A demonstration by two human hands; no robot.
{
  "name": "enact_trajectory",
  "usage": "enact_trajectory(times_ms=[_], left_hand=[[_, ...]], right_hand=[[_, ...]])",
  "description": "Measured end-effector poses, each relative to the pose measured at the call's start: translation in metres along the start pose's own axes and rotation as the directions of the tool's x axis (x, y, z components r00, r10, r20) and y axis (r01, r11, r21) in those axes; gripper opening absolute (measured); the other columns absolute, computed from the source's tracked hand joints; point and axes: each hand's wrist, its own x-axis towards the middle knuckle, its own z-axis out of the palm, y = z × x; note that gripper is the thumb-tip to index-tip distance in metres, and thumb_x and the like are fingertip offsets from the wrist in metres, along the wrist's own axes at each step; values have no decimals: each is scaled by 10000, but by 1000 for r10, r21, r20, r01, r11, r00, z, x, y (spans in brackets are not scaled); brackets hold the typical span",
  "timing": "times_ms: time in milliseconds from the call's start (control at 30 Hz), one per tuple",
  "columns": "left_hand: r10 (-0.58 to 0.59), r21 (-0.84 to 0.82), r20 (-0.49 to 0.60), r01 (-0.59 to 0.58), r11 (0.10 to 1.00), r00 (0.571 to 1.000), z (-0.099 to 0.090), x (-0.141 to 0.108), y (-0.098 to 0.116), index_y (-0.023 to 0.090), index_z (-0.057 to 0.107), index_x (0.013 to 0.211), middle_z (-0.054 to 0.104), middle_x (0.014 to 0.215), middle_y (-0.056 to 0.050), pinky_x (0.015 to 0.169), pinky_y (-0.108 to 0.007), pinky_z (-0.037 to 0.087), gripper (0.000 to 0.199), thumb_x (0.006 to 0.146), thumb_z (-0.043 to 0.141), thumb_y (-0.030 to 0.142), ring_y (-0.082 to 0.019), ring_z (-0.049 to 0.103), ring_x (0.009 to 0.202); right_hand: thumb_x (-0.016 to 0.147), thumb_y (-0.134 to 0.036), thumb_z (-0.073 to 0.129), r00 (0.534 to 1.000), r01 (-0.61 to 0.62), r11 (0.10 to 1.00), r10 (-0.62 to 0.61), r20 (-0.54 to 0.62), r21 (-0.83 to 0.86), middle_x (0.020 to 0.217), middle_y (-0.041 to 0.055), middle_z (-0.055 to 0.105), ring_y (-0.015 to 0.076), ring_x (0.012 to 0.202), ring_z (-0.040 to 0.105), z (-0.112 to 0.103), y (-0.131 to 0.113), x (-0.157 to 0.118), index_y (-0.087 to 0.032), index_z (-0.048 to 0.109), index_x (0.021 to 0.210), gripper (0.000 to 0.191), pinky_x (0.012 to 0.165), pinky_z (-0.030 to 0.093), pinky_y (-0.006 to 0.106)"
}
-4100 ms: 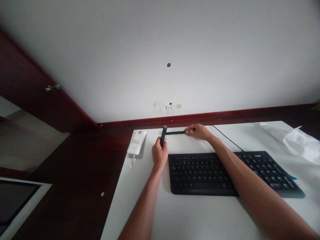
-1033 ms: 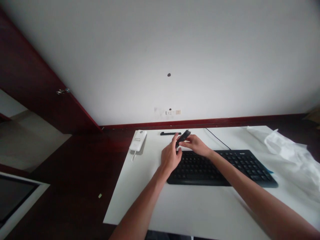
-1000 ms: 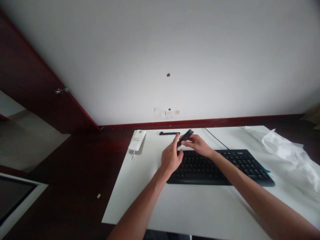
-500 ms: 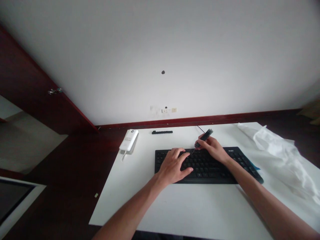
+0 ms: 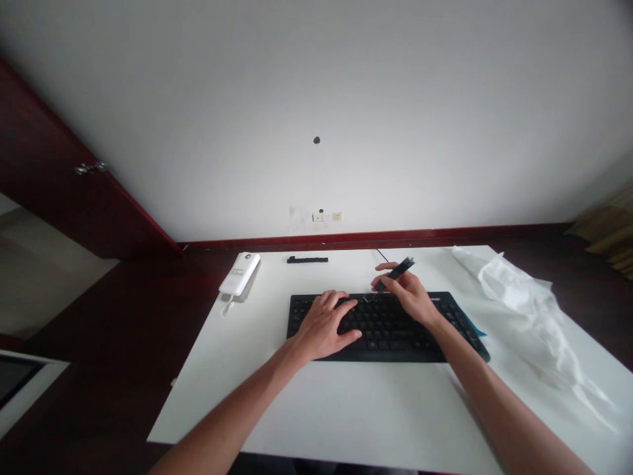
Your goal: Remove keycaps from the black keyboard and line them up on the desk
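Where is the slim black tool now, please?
In the head view, the slim black tool is right of centre, tilted in the right hand, near the far edge of the black rectangular keyboard.

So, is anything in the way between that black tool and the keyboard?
Nothing visible stands between the black tool, held in the right hand, and the keyboard beneath it. The left hand covers part of the keyboard, but off to the tool's left.

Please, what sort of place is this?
Probably a room in a home or small office: a computer keyboard lies on a white table, and a dark red door stands at left.
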Motion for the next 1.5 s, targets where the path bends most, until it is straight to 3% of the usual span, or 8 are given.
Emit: enact_trajectory(times_ms=[200,333,500,767,1067,1200,1333,1500], left_hand=[[-50,11,-45,51,999,998,0,14,12,232,659,1282,603,1278,-109,1065,-490,471,460,876,736,433,-303,530,1240],[-71,-48,-67,68,997,995,3,22,16,195,711,1119,638,1189,-109,1049,-470,485,312,865,747,373,-292,557,1191],[-125,-151,-116,107,983,985,11,23,12,189,712,1060,640,1152,-98,1082,-467,457,248,830,750,272,-278,570,1174],[-161,-227,-146,125,966,976,13,23,12,203,712,1036,638,1111,-88,1056,-466,467,268,779,762,258,-283,578,1151],[-132,-205,-152,100,974,980,10,18,13,204,727,1088,654,1147,-97,1060,-469,478,305,791,749,270,-288,578,1171],[-131,-204,-172,95,974,976,9,18,7,218,778,971,693,1126,-76,1061,-444,484,139,860,695,231,-260,600,1135],[-142,-166,-197,110,980,970,10,18,2,228,789,840,718,1065,-63,1008,-424,511,147,889,658,185,-241,623,1071],[-89,-124,-181,67,990,979,9,16,4,276,806,927,711,1121,-32,1001,-429,506,145,879,690,204,-236,615,1081]], right_hand=[[958,-500,622,998,30,999,-29,59,-15,971,81,758,250,912,719,-1,-4,-3,-210,611,1249,412,840,582,409],[972,-473,605,990,70,996,-62,127,-61,987,76,766,247,929,710,-1,-3,-3,-206,622,1261,394,890,553,413],[975,-434,596,979,104,989,-83,186,-107,1011,69,768,239,945,695,1,-4,-4,-202,649,1247,361,917,532,408],[999,-485,527,956,24,990,18,294,-139,1039,97,771,262,936,711,2,-10,-6,-198,697,1172,376,858,574,435],[1001,-529,506,956,-11,983,65,285,-186,968,94,778,263,878,727,11,-17,-8,-195,699,1121,404,836,589,436],[999,-553,507,958,-26,978,84,274,-208,994,100,780,270,900,734,12,-16,-9,-198,676,1144,419,849,588,437],[1009,-557,494,961,1,969,68,269,-248,985,91,782,274,906,731,13,-14,-10,-205,665,1177,426,844,574,424],[1016,-525,503,959,83,924,27,281,-373,944,63,778,286,902,720,18,-15,-12,-228,682,1177,381,827,541,405]])
